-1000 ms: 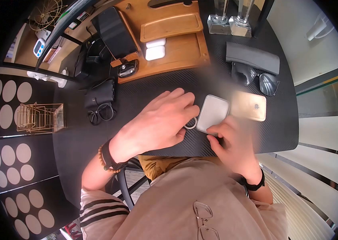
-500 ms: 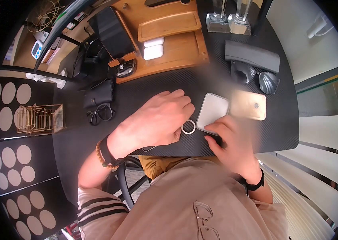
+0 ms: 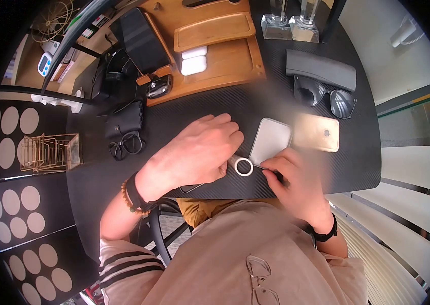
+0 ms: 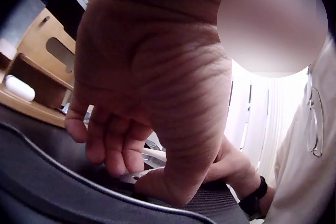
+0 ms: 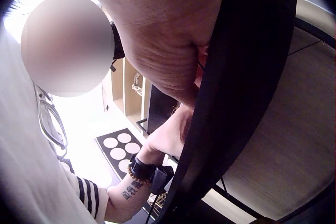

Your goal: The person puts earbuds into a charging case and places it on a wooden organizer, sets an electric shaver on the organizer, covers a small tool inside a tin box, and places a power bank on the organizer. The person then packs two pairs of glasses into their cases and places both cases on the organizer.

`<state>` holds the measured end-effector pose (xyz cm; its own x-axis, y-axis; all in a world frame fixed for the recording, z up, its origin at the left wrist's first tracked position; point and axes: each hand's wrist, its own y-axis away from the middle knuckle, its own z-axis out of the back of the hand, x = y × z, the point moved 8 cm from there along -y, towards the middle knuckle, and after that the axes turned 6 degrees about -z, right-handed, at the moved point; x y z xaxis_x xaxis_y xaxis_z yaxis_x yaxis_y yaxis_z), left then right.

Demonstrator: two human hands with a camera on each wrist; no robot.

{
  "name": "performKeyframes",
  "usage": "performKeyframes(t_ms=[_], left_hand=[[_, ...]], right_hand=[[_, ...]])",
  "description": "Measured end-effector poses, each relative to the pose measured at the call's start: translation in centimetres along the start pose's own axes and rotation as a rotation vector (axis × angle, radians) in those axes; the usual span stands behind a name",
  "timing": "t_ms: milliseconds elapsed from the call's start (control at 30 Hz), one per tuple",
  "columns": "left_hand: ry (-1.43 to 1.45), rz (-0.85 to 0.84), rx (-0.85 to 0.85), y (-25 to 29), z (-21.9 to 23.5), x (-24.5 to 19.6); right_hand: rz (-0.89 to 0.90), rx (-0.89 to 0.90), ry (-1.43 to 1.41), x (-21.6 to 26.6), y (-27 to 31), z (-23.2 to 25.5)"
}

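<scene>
In the head view my left hand (image 3: 197, 147) is over the front of the dark desk, back upward. Its thumb and fingertips pinch a white ring-ended piece (image 3: 251, 166); the left wrist view shows a pale bit of it (image 4: 135, 178) between thumb and fingers. My right hand (image 3: 296, 178) lies beside a silver rounded case (image 3: 269, 140), its fingertips on the case's lower edge and its thumb just apart. Right of that case rests a gold phone (image 3: 327, 134), partly blurred. The right wrist view hides my right fingertips behind the desk edge (image 5: 236, 92).
Sunglasses (image 3: 342, 104) and a grey glasses case (image 3: 321, 69) lie back right. A wooden stand (image 3: 225, 89) holds a tablet (image 3: 141, 40), white earbud cases (image 3: 193, 65) and a key fob (image 3: 159, 86). A black pouch (image 3: 125, 119) and dark-framed glasses (image 3: 132, 143) lie left.
My left hand has drawn slightly left, away from the silver case, and more of the white ring-ended piece shows from under it. My right hand stays by the case.
</scene>
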<state>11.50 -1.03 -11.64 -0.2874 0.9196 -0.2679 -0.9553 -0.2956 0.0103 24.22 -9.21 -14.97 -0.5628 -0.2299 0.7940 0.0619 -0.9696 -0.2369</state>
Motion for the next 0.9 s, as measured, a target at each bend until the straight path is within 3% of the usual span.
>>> performKeyframes(t_ms=[167, 367, 900], left_hand=[[-0.035, 0.016, 0.023, 0.2, 0.4, 0.3], [0.145, -0.071, 0.014, -0.4, 0.7, -3.5], [-0.004, -0.097, 0.087, -0.4, -0.9, -4.2]], right_hand=[[0.003, -0.007, -0.007, 0.2, -0.1, 0.1], [0.002, -0.021, -0.031, 0.0, 0.0, 0.1], [-0.012, -0.074, -0.025, 0.0, -0.1, 0.5]])
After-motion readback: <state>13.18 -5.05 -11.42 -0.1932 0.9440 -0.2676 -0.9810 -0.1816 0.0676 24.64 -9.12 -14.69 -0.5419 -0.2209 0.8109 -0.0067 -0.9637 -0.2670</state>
